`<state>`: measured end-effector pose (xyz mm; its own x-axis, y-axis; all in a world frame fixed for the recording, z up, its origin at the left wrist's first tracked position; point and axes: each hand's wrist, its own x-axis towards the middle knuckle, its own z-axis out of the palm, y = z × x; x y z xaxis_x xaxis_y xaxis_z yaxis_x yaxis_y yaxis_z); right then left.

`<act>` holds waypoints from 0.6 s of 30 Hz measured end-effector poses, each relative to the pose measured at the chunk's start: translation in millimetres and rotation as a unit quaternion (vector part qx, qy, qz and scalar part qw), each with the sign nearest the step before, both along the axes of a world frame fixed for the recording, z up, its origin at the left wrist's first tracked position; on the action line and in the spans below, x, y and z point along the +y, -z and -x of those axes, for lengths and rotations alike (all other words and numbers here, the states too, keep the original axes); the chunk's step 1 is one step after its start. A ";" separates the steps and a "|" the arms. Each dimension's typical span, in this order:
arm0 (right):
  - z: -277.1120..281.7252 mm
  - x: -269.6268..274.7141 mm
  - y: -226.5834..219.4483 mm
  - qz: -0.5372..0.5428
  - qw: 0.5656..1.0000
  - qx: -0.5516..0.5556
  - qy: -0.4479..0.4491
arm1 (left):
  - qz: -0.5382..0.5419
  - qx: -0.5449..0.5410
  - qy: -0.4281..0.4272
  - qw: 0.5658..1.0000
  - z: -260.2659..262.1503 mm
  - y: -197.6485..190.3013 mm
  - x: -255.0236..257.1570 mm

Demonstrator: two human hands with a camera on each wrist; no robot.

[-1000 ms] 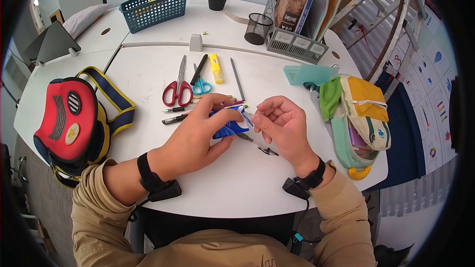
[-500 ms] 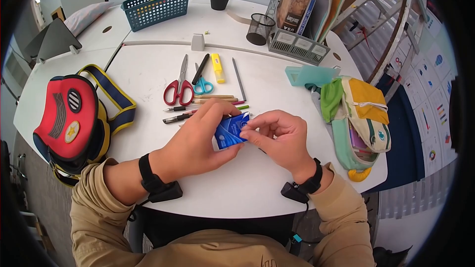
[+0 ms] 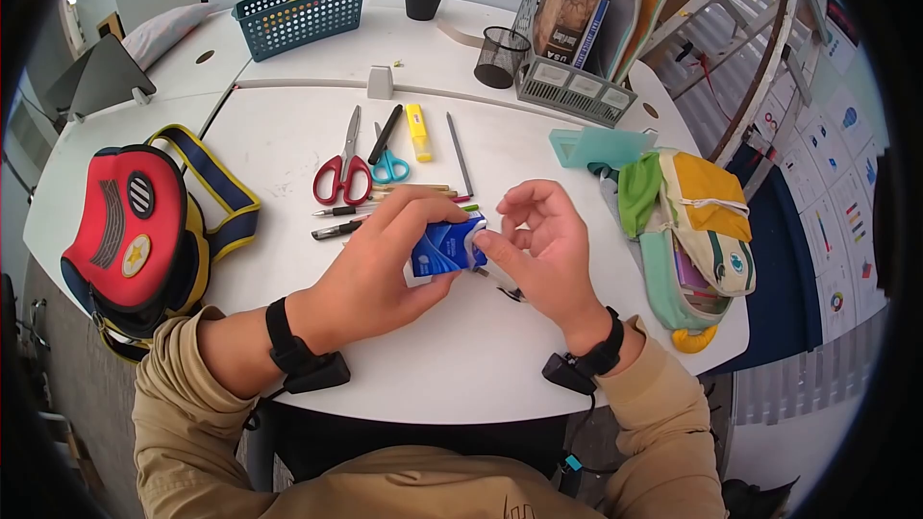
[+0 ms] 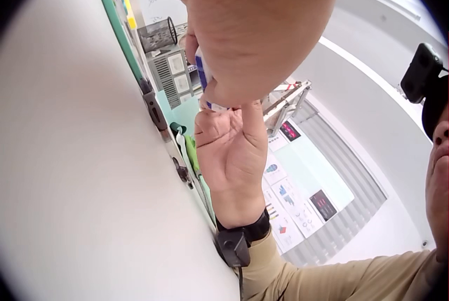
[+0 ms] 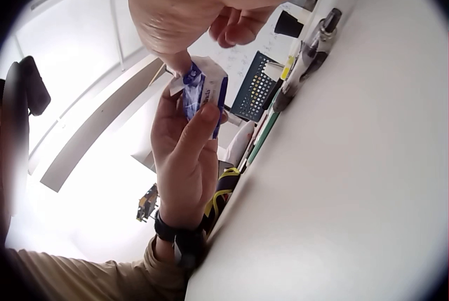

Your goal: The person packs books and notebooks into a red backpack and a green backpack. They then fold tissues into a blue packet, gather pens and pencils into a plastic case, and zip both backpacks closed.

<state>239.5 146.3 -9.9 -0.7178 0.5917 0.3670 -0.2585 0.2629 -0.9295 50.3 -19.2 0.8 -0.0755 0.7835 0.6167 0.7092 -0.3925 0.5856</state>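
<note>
A small blue and white packet (image 3: 445, 248) is held above the table by the left hand (image 3: 370, 264), fingers over its top and thumb below. In the right wrist view the left hand (image 5: 186, 154) grips the packet (image 5: 205, 94), and a white part shows at its upper end. The right hand (image 3: 546, 255) is at the packet's right end, its thumb touching the corner and its other fingers loosely bent and raised. From the left wrist the right hand (image 4: 231, 150) appears palm toward the camera, with only a sliver of the packet visible.
Red-handled scissors (image 3: 343, 173), teal scissors (image 3: 390, 167), a yellow highlighter (image 3: 418, 133) and several pens lie beyond the hands. A red bag (image 3: 130, 231) stands left, a green and yellow bag (image 3: 707, 231) right. A basket (image 3: 300, 19), mesh cup (image 3: 501, 58) and file rack (image 3: 577, 88) are at the back.
The left hand keeps its grip while the packet has tilted to face the camera more. The right fingers closed in at its right end, then spread and lifted, leaving the thumb there.
</note>
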 end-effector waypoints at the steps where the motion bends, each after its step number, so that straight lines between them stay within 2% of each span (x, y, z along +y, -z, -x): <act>1: 0.8 1.5 1.1 0.018 0.999 -0.019 -0.020 | -0.002 0.008 0.004 1.000 0.3 -0.7 0.1; 9: -0.3 -7.4 -8.9 0.118 0.981 -0.106 -0.110 | -0.011 0.012 0.058 0.998 2.4 2.1 1.7; 13: -0.1 -6.5 -3.1 0.069 0.991 -0.070 -0.094 | -0.004 0.012 0.050 0.999 1.5 5.3 1.8; 16: -1.6 -5.2 -4.9 0.044 0.995 -0.052 -0.079 | 0.046 -0.060 0.022 0.997 -5.8 1.6 -2.8; 18: -2.4 -4.0 -3.8 0.030 0.997 -0.043 -0.061 | 0.060 -0.064 0.018 0.996 -5.2 1.6 -4.2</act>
<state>241.9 142.3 -6.1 -0.8128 0.5178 0.2670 -0.2033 0.1773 -0.9629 55.5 -23.4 -0.8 -0.1192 0.8548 0.5051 0.6123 -0.3373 0.7151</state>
